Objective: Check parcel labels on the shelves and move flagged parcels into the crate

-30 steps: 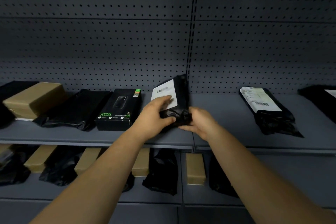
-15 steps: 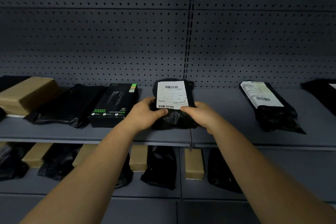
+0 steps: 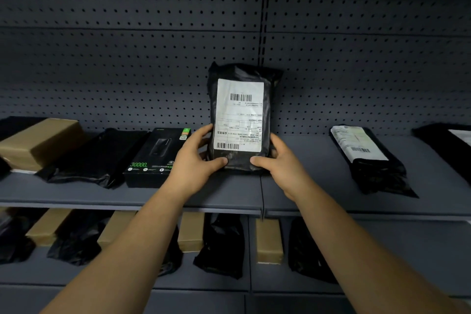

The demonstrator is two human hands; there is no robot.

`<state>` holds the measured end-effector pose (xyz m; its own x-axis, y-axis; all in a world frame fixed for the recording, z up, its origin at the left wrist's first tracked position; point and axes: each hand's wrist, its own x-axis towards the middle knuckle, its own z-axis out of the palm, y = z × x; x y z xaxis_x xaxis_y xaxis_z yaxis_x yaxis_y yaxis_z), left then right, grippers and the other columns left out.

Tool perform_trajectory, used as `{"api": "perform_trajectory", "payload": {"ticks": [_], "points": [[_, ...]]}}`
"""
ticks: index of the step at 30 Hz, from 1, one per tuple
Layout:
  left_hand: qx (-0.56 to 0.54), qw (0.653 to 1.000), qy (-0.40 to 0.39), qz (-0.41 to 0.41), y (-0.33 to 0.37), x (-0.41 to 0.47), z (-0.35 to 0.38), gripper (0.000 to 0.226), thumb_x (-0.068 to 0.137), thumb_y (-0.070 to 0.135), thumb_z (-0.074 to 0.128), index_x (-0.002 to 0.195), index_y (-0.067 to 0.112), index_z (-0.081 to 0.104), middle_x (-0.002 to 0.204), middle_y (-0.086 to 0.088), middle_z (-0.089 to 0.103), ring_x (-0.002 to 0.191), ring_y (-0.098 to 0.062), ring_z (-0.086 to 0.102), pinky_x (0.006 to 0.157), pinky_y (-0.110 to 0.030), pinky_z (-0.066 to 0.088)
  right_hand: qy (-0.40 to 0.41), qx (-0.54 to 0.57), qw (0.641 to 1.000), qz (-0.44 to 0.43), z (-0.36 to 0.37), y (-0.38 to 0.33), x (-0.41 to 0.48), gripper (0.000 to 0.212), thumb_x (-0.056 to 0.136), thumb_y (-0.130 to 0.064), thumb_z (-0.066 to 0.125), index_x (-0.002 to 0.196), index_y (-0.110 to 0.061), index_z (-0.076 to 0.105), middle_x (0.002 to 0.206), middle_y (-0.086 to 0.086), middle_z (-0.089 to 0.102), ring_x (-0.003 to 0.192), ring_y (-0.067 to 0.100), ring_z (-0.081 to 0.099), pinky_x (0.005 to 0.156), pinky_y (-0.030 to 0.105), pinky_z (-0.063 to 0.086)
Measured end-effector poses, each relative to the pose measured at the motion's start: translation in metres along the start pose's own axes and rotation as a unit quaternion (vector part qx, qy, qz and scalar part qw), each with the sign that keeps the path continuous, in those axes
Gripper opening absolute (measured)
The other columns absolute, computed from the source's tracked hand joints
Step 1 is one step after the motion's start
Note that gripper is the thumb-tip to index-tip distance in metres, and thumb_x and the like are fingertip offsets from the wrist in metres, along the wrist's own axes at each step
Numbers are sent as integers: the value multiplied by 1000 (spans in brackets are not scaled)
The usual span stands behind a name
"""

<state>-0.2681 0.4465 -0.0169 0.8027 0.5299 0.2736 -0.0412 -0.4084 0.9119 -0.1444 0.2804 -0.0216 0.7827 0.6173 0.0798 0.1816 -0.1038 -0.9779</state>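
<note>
Both hands hold 1 black parcel [image 3: 240,120] upright above the upper shelf [image 3: 76,194], its white label [image 3: 239,115] facing the camera. The left hand [image 3: 195,160] grips the lower left edge, the right hand [image 3: 279,163] the lower right, thumbs pressed on the front. A black box [image 3: 150,160] lies just left; another labelled parcel [image 3: 369,158] lies well right.

Left hand [image 3: 193,160] and right hand [image 3: 283,164]: both forearms extended forward, bare, thumbs front, each grip closed at an opposite lower corner.
</note>
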Motion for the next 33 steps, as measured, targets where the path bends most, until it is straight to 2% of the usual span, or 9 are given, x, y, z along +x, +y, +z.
{"api": "perform_trajectory", "payload": {"ticks": [5, 10, 14, 17, 21, 24, 26, 28, 33], "points": [[-37, 998, 16, 42, 11, -1, -1, 82, 75, 0, 78, 139, 39, 44, 137, 6, 53, 128, -9, 51, 104, -35, 46, 23, 37, 998, -43, -1, -14, -3, 74, 84, -1, 71, 147, -25, 41, 141, -11, 49, 115, -8, 53, 89, 9, 44], [-62, 996, 24, 64, 16, -7, -5, 83, 76, -2, 77, 138, 41, 43, 140, 3, 51, 128, -9, 51, 107, -42, 44, 35, 61, 995, -64, 4, -16, -7, 79, 79, -16, 78, 147, -30, 40, 142, -6, 53, 126, 6, 54, 104, 28, 44], [-73, 994, 20, 74, 20, -11, -9, 82, 76, -4, 77, 137, 40, 44, 139, 3, 51, 126, -7, 52, 107, -40, 45, 25, 94, 993, -69, 9, -22, -12, 66, 86, -11, 73, 142, -28, 43, 127, -15, 64, 118, 1, 59, 102, 24, 46], [-56, 996, 11, 75, 21, -12, -11, 81, 75, -1, 79, 136, 39, 44, 137, 5, 53, 124, -8, 54, 104, -36, 48, 21, 81, 995, -55, 7, -23, -12, 74, 89, -17, 72, 150, -26, 32, 137, -14, 56, 121, 0, 55, 107, 27, 43], [55, 993, 36, 98, 29, -14, -16, 77, 77, 20, 82, 140, 32, 40, 140, 13, 45, 126, -2, 45, 105, -28, 42, 24, 41, 998, -37, -11, -29, -9, 65, 89, -11, 70, 145, -27, 42, 139, -6, 55, 126, 8, 52, 110, 35, 42], [129, 968, 108, 187, 39, -8, -27, 68, 81, 24, 78, 139, 26, 44, 142, 10, 40, 132, -6, 37, 109, -29, 35, 5, -8, 999, -47, -27, -39, -11, 48, 91, -5, 66, 131, -30, 57, 121, -10, 65, 112, 5, 61, 101, 28, 49], [196, 944, 117, 240, 47, -2, -32, 66, 82, 25, 76, 140, 24, 45, 147, 7, 36, 138, -11, 30, 114, -22, 24, -1, -92, 994, -66, -35, -44, -10, 40, 93, -10, 64, 123, -37, 61, 123, -10, 63, 115, 8, 59, 98, 22, 46], [266, 915, 97, 287, 55, 4, -34, 61, 84, 26, 74, 139, 22, 48, 151, 4, 33, 141, -15, 25, 113, -18, 15, -13, -179, 980, -89, -38, -50, -11, 39, 95, -10, 61, 127, -33, 61, 129, -11, 55, 119, 8, 53, 96, 17, 38], [394, 868, -29, 301, 67, 21, -37, 53, 85, 36, 71, 134, 26, 54, 150, 5, 39, 143, -20, 24, 117, -39, 21, -53, -307, 942, -124, -44, -68, -13, 39, 97, -11, 57, 132, -29, 60, 131, -15, 47, 122, 3, 42, 104, 18, 30]]}}
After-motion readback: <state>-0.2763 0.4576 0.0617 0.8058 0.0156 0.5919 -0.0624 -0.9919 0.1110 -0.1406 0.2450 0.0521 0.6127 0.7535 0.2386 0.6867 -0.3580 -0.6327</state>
